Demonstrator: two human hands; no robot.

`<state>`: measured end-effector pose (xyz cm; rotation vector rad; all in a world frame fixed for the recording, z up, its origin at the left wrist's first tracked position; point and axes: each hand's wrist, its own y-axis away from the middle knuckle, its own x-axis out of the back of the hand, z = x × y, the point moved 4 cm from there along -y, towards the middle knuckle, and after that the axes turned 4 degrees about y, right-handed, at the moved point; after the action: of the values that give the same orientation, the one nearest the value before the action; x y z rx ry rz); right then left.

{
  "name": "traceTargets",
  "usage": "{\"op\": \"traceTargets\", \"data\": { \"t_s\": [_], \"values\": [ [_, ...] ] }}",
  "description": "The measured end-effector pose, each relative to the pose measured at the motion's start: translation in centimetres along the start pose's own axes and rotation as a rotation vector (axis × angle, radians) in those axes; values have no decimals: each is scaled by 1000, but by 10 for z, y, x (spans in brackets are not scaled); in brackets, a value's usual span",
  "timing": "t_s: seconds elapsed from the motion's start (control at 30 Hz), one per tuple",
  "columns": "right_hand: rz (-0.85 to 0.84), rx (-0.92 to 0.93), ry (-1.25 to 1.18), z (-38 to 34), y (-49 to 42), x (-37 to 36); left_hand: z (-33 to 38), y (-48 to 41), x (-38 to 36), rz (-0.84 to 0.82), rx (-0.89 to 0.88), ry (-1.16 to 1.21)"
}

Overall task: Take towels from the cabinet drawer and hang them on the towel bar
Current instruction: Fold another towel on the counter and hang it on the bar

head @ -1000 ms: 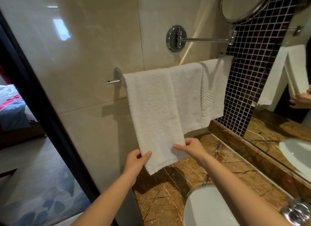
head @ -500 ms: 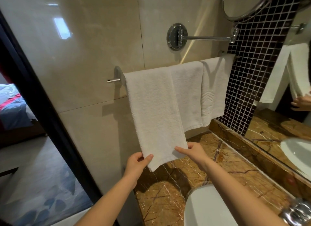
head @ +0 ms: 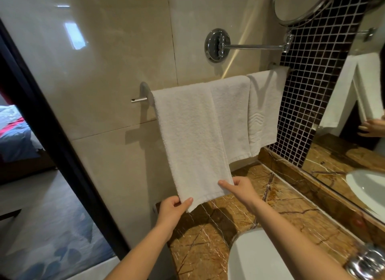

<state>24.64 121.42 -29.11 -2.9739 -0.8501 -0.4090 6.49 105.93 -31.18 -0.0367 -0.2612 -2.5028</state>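
White towel (head: 191, 138) hangs over the towel bar (head: 139, 100), at nine o'clock of two other towels (head: 230, 117). Left hand (head: 171, 210) pinches its bottom corner at seven o'clock; right hand (head: 239, 189) pinches the bottom edge at five o'clock, above a marble counter (head: 291, 206).

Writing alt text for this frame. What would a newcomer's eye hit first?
First, the two hands: the left hand and right hand each pinch a bottom corner of the nearest white towel, draped over the left end of the towel bar. The middle towel and far towel hang beside it, toward the dark mosaic wall. Below lies the brown marble counter with a white basin at lower right.
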Motion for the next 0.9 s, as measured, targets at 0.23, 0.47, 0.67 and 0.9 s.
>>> {"op": "traceTargets", "data": {
  "t_s": [0.23,0.47,0.67,0.9],
  "values": [
    [0,-36,-61,6,2,-8,2,2,4,18,1,23],
    [38,-32,-92,10,3,-8,-1,3,8,70,-31,-27],
    [115,-71,-191,13,3,-10,2,9,4,101,-50,101],
    [150,-85,-179,14,3,-8,2,5,0,103,-26,56]
  ]
}}
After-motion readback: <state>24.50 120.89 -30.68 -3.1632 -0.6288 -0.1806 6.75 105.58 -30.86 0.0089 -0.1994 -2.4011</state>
